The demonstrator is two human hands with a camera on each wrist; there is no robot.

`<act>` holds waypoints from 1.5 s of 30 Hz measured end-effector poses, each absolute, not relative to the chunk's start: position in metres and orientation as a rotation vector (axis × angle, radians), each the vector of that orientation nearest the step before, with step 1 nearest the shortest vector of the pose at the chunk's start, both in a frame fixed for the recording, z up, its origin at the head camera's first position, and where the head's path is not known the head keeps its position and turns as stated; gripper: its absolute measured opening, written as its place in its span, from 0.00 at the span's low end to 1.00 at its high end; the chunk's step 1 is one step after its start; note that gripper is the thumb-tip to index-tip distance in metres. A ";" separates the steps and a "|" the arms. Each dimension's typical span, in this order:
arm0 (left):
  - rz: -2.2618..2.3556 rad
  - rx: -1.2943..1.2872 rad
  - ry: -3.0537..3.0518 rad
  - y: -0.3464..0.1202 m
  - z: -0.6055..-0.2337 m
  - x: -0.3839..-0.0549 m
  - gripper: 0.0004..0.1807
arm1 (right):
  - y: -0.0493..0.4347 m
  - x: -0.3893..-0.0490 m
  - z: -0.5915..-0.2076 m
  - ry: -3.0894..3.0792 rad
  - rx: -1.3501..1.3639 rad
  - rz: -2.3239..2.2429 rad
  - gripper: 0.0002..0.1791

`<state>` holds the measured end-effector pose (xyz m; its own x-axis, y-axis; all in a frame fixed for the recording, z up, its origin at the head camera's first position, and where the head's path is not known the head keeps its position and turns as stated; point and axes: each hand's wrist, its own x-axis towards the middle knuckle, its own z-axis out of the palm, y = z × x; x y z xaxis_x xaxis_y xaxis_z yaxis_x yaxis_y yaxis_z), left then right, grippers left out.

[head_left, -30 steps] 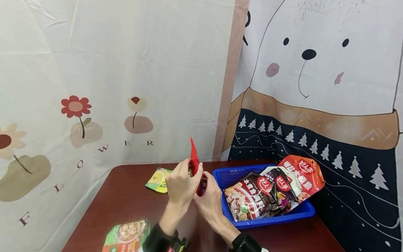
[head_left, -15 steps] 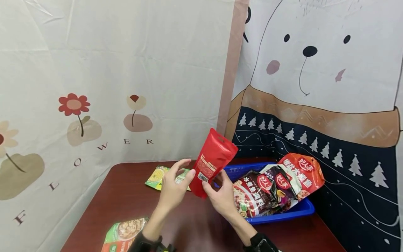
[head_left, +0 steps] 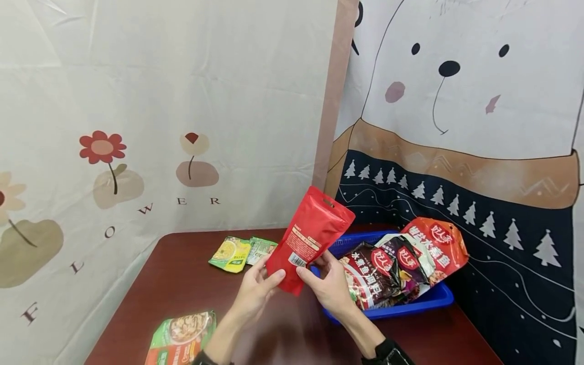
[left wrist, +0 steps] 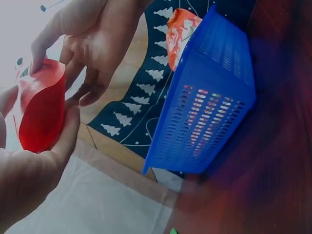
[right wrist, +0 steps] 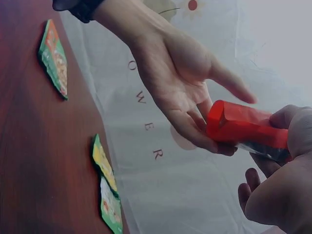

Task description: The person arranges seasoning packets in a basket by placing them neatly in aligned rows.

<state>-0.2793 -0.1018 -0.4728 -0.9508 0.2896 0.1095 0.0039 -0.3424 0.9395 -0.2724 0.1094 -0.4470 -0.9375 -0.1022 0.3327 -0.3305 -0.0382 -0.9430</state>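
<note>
A glossy red seasoning pouch [head_left: 301, 238] is held up above the table, tilted to the right, its printed back with a barcode towards the head camera. My right hand [head_left: 335, 286] pinches its lower right side, thumb in front and fingers behind. On the lower left side, my left hand [head_left: 255, 291] supports the pouch with fingers behind it and the thumb at its front edge. Seen from the left wrist, the pouch's bottom [left wrist: 44, 109] bulges between both hands. The right wrist view shows the left palm [right wrist: 170, 78] turned up.
A blue plastic basket [head_left: 392, 312] with several seasoning packets [head_left: 371, 274] stands on the right of the brown table [head_left: 182, 289]. Yellow-green [head_left: 231, 254] and green [head_left: 261, 249] packets lie at the back. An orange-green packet [head_left: 182, 337] lies front left.
The red pouch has turned from edge-on to showing its printed back, and shifted right. The left hand let its fingers off, then came back to the pouch's lower left side.
</note>
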 end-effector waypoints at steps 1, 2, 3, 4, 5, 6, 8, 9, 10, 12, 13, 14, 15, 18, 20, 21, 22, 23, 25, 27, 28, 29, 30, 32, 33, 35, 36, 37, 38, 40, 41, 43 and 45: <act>2.413 0.378 1.685 -0.101 -0.473 -0.279 0.38 | 0.110 -0.272 -0.447 -2.062 0.476 2.104 0.34; 2.419 0.372 1.684 -0.100 -0.473 -0.278 0.37 | 0.111 -0.272 -0.447 -2.065 0.481 2.110 0.34; 2.425 0.373 1.686 -0.099 -0.473 -0.278 0.37 | 0.112 -0.272 -0.447 -2.065 0.487 2.118 0.34; 2.431 0.369 1.687 -0.099 -0.473 -0.278 0.36 | 0.112 -0.272 -0.447 -2.066 0.494 2.125 0.34; 2.437 0.368 1.690 -0.098 -0.473 -0.277 0.36 | 0.113 -0.272 -0.446 -2.065 0.502 2.133 0.35; 2.443 0.368 1.696 -0.098 -0.473 -0.277 0.35 | 0.113 -0.272 -0.446 -2.063 0.508 2.140 0.35; 2.450 0.365 1.717 -0.097 -0.473 -0.277 0.35 | 0.114 -0.272 -0.447 -2.059 0.524 2.157 0.35; 2.451 0.364 1.729 -0.097 -0.473 -0.276 0.35 | 0.115 -0.273 -0.447 -2.055 0.534 2.165 0.35; 2.453 0.358 1.738 -0.097 -0.473 -0.276 0.34 | 0.115 -0.273 -0.447 -2.055 0.538 2.170 0.35; 2.452 0.356 1.760 -0.096 -0.473 -0.276 0.35 | 0.116 -0.273 -0.447 -2.056 0.547 2.178 0.35; 2.454 0.353 1.767 -0.096 -0.473 -0.276 0.35 | 0.116 -0.273 -0.447 -2.059 0.550 2.180 0.35; 2.456 0.352 1.771 -0.096 -0.473 -0.275 0.35 | 0.117 -0.273 -0.447 -2.062 0.550 2.181 0.35; 2.459 0.350 1.771 -0.095 -0.473 -0.275 0.35 | 0.117 -0.273 -0.447 -2.066 0.551 2.182 0.35; 2.470 0.343 1.756 -0.095 -0.472 -0.274 0.35 | 0.118 -0.274 -0.448 -2.083 0.549 2.172 0.35; 2.475 0.345 1.747 -0.094 -0.472 -0.274 0.35 | 0.119 -0.274 -0.448 -2.094 0.549 2.160 0.35; 2.476 0.347 1.744 -0.094 -0.472 -0.274 0.35 | 0.120 -0.274 -0.448 -2.098 0.551 2.155 0.35; 2.478 0.352 1.745 -0.094 -0.473 -0.274 0.35 | 0.120 -0.274 -0.448 -2.100 0.553 2.150 0.35; 2.478 0.354 1.748 -0.094 -0.473 -0.274 0.35 | 0.121 -0.274 -0.448 -2.102 0.557 2.146 0.35; 2.479 0.362 1.762 -0.094 -0.474 -0.274 0.35 | 0.121 -0.274 -0.448 -2.102 0.567 2.142 0.35; 2.479 0.368 1.784 -0.094 -0.475 -0.274 0.34 | 0.122 -0.274 -0.449 -2.100 0.576 2.142 0.34; 2.481 0.367 1.795 -0.094 -0.476 -0.275 0.34 | 0.122 -0.274 -0.449 -2.100 0.578 2.143 0.34; 2.483 0.365 1.802 -0.093 -0.476 -0.275 0.33 | 0.123 -0.274 -0.449 -2.099 0.581 2.144 0.34; 2.485 0.367 1.809 -0.093 -0.477 -0.275 0.33 | 0.123 -0.274 -0.449 -2.099 0.583 2.145 0.34; 2.490 0.362 1.808 -0.092 -0.478 -0.275 0.32 | 0.124 -0.273 -0.448 -2.101 0.589 2.143 0.34; 2.492 0.359 1.803 -0.092 -0.478 -0.275 0.32 | 0.124 -0.273 -0.448 -2.101 0.593 2.142 0.34; 2.491 0.363 1.772 -0.093 -0.478 -0.274 0.32 | 0.125 -0.273 -0.447 -2.104 0.610 2.145 0.35; 2.485 0.369 1.752 -0.093 -0.477 -0.274 0.32 | 0.126 -0.273 -0.446 -2.105 0.627 2.146 0.36; 2.479 0.373 1.727 -0.094 -0.478 -0.274 0.33 | 0.127 -0.273 -0.445 -2.100 0.654 2.145 0.37; 2.475 0.380 1.699 -0.095 -0.478 -0.274 0.34 | 0.129 -0.273 -0.445 -2.083 0.694 2.146 0.37; 2.460 0.397 1.625 -0.097 -0.478 -0.275 0.35 | 0.131 -0.273 -0.443 -2.038 0.758 2.153 0.35; 2.452 0.407 1.585 -0.098 -0.478 -0.275 0.34 | 0.132 -0.273 -0.443 -2.006 0.789 2.155 0.34; 2.447 0.445 1.482 -0.101 -0.478 -0.275 0.31 | 0.133 -0.274 -0.442 -1.943 0.829 2.150 0.30; 2.438 0.503 1.363 -0.103 -0.476 -0.274 0.24 | 0.134 -0.276 -0.440 -1.900 0.832 2.158 0.27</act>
